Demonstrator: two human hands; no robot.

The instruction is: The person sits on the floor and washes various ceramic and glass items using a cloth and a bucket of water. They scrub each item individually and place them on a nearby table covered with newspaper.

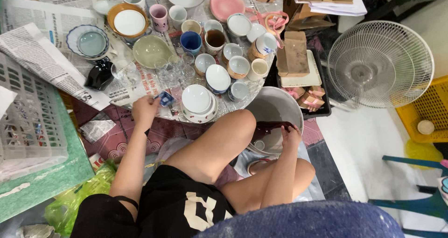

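My left hand (143, 109) reaches to the near edge of a low table covered in newspaper (42, 56) and pinches a small blue and white cup (165, 98). Beside that cup stands a stack of white bowls (198, 102). My right hand (291, 136) rests on the near rim of a white bucket (275, 105) and grips a dark red cloth (269, 126) that hangs into the bucket. My bent knees lie between the two hands.
Several cups, bowls, plates and small glasses (179, 68) crowd the table. A white plastic basket (28, 121) sits at the left. A black tray with boxes (298, 61), a white fan (380, 63) and a yellow crate (427, 110) are at the right.
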